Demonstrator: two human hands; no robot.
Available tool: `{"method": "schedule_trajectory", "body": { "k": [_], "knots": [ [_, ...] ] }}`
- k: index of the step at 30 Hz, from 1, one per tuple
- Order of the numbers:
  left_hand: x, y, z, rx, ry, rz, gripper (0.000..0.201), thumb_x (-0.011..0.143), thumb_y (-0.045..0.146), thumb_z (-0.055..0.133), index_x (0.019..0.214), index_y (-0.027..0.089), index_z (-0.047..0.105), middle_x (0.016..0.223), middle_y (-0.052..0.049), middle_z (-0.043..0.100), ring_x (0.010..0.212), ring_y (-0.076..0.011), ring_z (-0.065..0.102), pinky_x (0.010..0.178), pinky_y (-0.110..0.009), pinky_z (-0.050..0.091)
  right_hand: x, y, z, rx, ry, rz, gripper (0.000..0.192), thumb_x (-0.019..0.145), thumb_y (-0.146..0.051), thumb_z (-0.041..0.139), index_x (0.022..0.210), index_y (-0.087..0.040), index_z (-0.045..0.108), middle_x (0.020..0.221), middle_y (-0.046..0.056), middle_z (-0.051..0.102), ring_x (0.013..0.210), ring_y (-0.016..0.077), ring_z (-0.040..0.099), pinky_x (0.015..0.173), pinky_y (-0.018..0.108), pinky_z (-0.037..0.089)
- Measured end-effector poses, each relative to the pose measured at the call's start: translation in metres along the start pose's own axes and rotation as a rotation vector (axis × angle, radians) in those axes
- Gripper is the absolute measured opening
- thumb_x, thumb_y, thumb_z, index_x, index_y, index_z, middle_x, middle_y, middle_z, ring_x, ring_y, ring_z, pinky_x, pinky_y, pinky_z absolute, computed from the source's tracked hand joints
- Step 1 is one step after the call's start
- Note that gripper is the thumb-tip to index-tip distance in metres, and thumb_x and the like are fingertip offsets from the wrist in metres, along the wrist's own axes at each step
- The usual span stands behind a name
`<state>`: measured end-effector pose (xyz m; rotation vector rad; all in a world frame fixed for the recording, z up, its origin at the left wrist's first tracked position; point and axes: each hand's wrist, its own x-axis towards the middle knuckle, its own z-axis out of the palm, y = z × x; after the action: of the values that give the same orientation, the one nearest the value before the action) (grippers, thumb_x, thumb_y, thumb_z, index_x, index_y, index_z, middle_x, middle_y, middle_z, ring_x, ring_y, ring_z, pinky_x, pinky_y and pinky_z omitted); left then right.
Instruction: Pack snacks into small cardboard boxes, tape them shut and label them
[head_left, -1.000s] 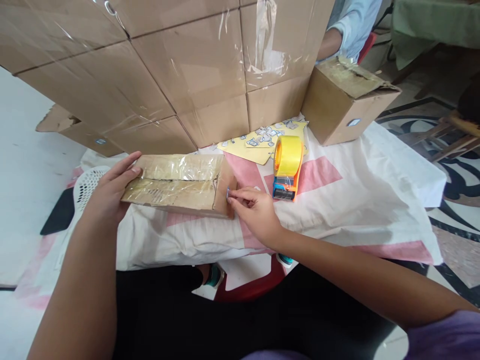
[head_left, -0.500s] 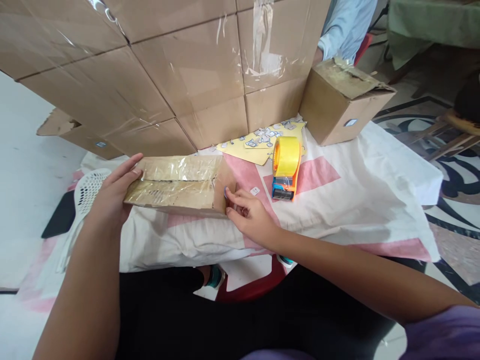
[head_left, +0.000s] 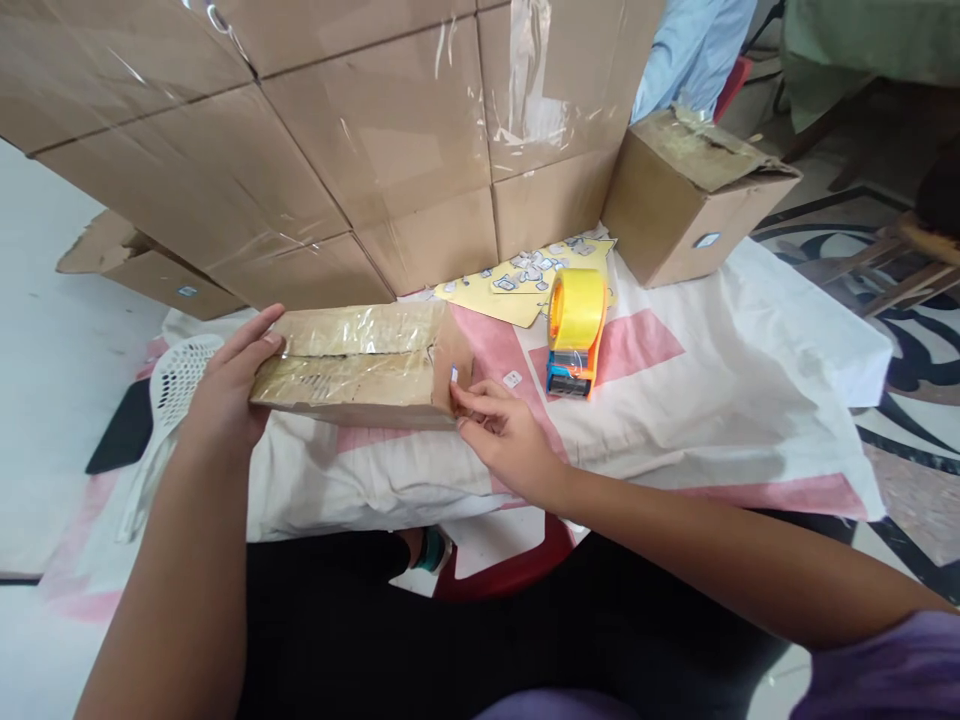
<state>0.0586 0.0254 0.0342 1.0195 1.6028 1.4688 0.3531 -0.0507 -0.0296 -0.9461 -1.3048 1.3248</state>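
Observation:
A long cardboard box (head_left: 360, 375), its top seam covered with shiny clear tape, lies before me at the table's front. My left hand (head_left: 232, 385) is closed around its left end, with the fingers over the top edge. At the right end, my right hand (head_left: 506, 430) has curled fingers, and its fingertips press at a small blue-edged sticker (head_left: 454, 374) on the end face. Another small white sticker (head_left: 512, 379) lies on the cloth just beyond that hand. Further right stands a tape dispenser (head_left: 576, 335) with a yellow roll.
Behind rises a wall of taped cardboard boxes (head_left: 382, 150). Yellow sheets (head_left: 532, 280) with several stickers lie at its foot. One labelled box (head_left: 697, 210) stands right, another open-flapped box (head_left: 161, 275) left. A white perforated racket-like thing (head_left: 176, 385) overlaps a black flat object (head_left: 120, 435). A person's blue sleeve (head_left: 690, 55) shows behind.
The sticker at the box's right end now shows more fully against the cardboard, with my right fingertips slightly lower on it. The other person's hand by the right box has gone out of sight.

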Motion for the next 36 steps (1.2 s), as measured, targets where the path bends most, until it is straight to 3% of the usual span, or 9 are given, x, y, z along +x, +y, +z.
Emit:
{"method": "schedule_trajectory", "body": {
  "k": [4, 9, 17, 20, 24, 27, 29, 31, 36],
  "knots": [
    [0.001, -0.001, 0.000, -0.005, 0.006, -0.033, 0.061, 0.066, 0.026, 0.080, 0.126, 0.020, 0.073, 0.085, -0.003, 0.066, 0.068, -0.0098, 0.055, 0.052, -0.014, 0.043, 0.003, -0.001, -0.002, 0.041, 0.074, 0.030, 0.033, 0.086, -0.019, 0.058, 0.115, -0.022, 0.075, 0.096, 0.003, 0.062, 0.084, 0.0141, 0.058, 0.078, 0.031, 0.052],
    [0.000, 0.001, -0.001, -0.015, -0.008, -0.021, 0.062, 0.064, 0.028, 0.082, 0.125, 0.020, 0.073, 0.083, -0.002, 0.065, 0.067, -0.0099, 0.055, 0.050, -0.014, 0.042, -0.009, -0.002, 0.002, -0.042, 0.099, 0.047, 0.043, 0.086, -0.015, 0.054, 0.126, -0.021, 0.070, 0.108, 0.005, 0.060, 0.079, 0.0121, 0.057, 0.069, 0.028, 0.052],
    [0.001, 0.000, -0.001, -0.014, -0.020, -0.032, 0.065, 0.060, 0.032, 0.084, 0.124, 0.022, 0.074, 0.083, -0.002, 0.066, 0.068, -0.0101, 0.055, 0.051, -0.015, 0.042, 0.003, 0.001, -0.014, -0.390, -0.080, -0.173, 0.034, 0.091, -0.015, 0.052, 0.117, -0.019, 0.073, 0.097, 0.005, 0.064, 0.083, 0.0155, 0.062, 0.072, 0.030, 0.052],
    [0.003, -0.002, -0.003, -0.029, -0.037, -0.031, 0.063, 0.064, 0.032, 0.083, 0.126, 0.023, 0.074, 0.086, -0.002, 0.066, 0.068, -0.0106, 0.055, 0.051, -0.016, 0.041, 0.012, -0.003, -0.022, -0.514, -0.049, -0.256, 0.033, 0.088, -0.020, 0.058, 0.119, -0.018, 0.072, 0.107, 0.007, 0.067, 0.092, 0.0194, 0.065, 0.084, 0.035, 0.054],
    [0.003, -0.002, -0.007, -0.028, -0.070, -0.069, 0.065, 0.065, 0.033, 0.085, 0.128, 0.023, 0.072, 0.093, -0.003, 0.070, 0.072, -0.0113, 0.058, 0.054, -0.016, 0.043, 0.024, 0.000, -0.031, -0.524, -0.029, -0.243, 0.073, 0.082, -0.024, 0.065, 0.152, -0.019, 0.044, 0.144, 0.014, 0.053, 0.132, 0.0289, 0.053, 0.111, 0.047, 0.046],
    [0.003, -0.002, -0.010, -0.020, -0.106, -0.088, 0.069, 0.064, 0.036, 0.086, 0.130, 0.024, 0.071, 0.096, -0.003, 0.072, 0.074, -0.0120, 0.059, 0.055, -0.015, 0.044, 0.030, 0.003, -0.034, -0.546, -0.245, -0.202, 0.111, 0.075, -0.030, 0.074, 0.164, -0.015, 0.008, 0.167, 0.020, 0.019, 0.156, 0.0333, 0.021, 0.124, 0.051, 0.028],
    [0.004, -0.003, -0.011, -0.030, -0.123, -0.078, 0.071, 0.063, 0.037, 0.087, 0.131, 0.023, 0.070, 0.096, -0.002, 0.072, 0.074, -0.0121, 0.059, 0.055, -0.015, 0.044, 0.031, 0.002, -0.035, -0.550, -0.400, -0.174, 0.134, 0.070, -0.038, 0.082, 0.163, -0.015, -0.011, 0.170, 0.022, -0.004, 0.159, 0.0345, 0.003, 0.126, 0.051, 0.023],
    [0.005, -0.005, -0.011, -0.052, -0.127, -0.077, 0.071, 0.062, 0.038, 0.088, 0.130, 0.023, 0.071, 0.096, -0.002, 0.072, 0.075, -0.0120, 0.059, 0.057, -0.015, 0.045, 0.030, -0.001, -0.035, -0.551, -0.443, -0.142, 0.147, 0.065, -0.045, 0.087, 0.160, -0.020, -0.021, 0.169, 0.021, -0.011, 0.158, 0.0363, 0.003, 0.124, 0.052, 0.024],
    [0.001, -0.003, -0.007, -0.080, -0.146, -0.119, 0.070, 0.062, 0.038, 0.087, 0.129, 0.026, 0.071, 0.104, -0.001, 0.074, 0.077, -0.0123, 0.061, 0.058, -0.015, 0.047, 0.029, -0.005, -0.034, -0.613, -0.344, -0.071, 0.155, 0.060, -0.054, 0.090, 0.156, -0.032, -0.031, 0.170, 0.020, -0.003, 0.156, 0.0400, 0.015, 0.121, 0.063, 0.023]
  ]
}}
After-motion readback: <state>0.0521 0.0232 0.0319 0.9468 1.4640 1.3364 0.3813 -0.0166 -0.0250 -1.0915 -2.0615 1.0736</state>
